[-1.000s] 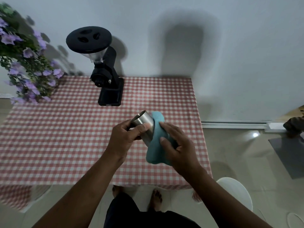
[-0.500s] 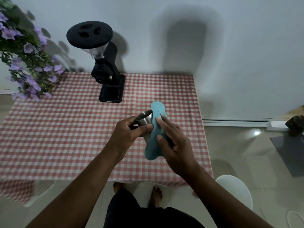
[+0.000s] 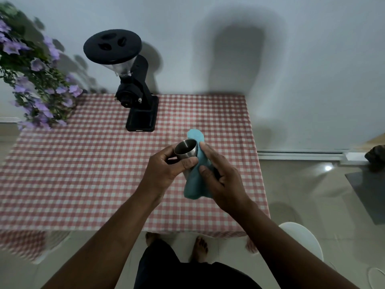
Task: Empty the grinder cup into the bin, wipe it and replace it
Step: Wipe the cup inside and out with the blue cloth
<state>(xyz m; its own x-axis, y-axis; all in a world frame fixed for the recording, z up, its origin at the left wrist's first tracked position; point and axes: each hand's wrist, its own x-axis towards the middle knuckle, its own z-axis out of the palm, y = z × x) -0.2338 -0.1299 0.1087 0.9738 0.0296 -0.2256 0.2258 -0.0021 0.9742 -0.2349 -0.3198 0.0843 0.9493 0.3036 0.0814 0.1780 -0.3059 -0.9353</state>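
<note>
I hold the steel grinder cup (image 3: 186, 150) above the table in my left hand (image 3: 164, 172), thumb and fingers around its lower wall. Its open mouth tilts up and to the left, and the inside looks bare. My right hand (image 3: 220, 182) presses a light blue cloth (image 3: 194, 184) against the cup's right side; the cloth wraps behind the cup and hangs below it. The black coffee grinder (image 3: 135, 90) stands at the back of the table, its base platform holding nothing.
The table wears a red-and-white checked cloth (image 3: 83, 174). A purple flowering plant (image 3: 31, 80) fills the back left corner. A white round object (image 3: 302, 240) sits on the floor at the right of the table, and my bare feet show under the front edge.
The cup has turned so its mouth faces more upward and left. The cloth has shifted along the cup's side, with its top end now standing higher behind the rim.
</note>
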